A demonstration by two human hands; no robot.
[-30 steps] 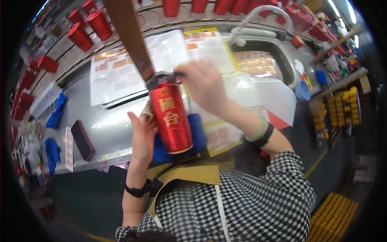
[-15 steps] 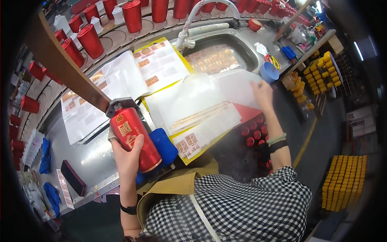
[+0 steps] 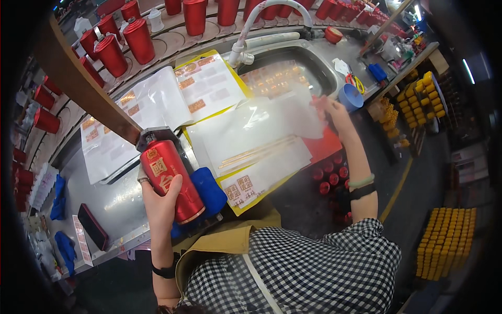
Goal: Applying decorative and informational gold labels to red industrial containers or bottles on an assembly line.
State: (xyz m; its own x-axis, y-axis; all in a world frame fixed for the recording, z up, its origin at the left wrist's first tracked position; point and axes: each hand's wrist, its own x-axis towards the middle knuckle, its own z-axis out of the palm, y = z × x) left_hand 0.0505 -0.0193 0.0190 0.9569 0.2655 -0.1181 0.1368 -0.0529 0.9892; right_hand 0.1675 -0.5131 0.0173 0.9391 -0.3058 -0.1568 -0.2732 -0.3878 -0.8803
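Note:
My left hand (image 3: 159, 201) is wrapped round a red bottle (image 3: 175, 183) with gold lettering, its thumb across the front. The bottle lies tilted, its neck end at a dark metal holder (image 3: 157, 135) and its body beside a blue cloth (image 3: 209, 192). Out to the right, my right hand (image 3: 337, 116) pinches the edge of a translucent white sheet (image 3: 300, 112); its fingertips are smeared by motion. Beneath are a red sheet (image 3: 325, 147), gold strips and a label sheet with gold square prints (image 3: 244, 191) on a yellow-edged board (image 3: 238, 211).
A wooden beam (image 3: 89, 86) slants to the holder. Behind the sticker sheets (image 3: 209, 78) are a sink (image 3: 327, 78) with a white faucet (image 3: 238, 55) and a conveyor with red bottles (image 3: 141, 42). A blue cup (image 3: 350, 97) stands right; a phone (image 3: 93, 226) lies left.
My right hand has pulled the translucent sheet's edge slightly back and leftward, showing more red sheet. The bottles on the conveyor have shifted rightward. My left hand keeps its hold on the bottle.

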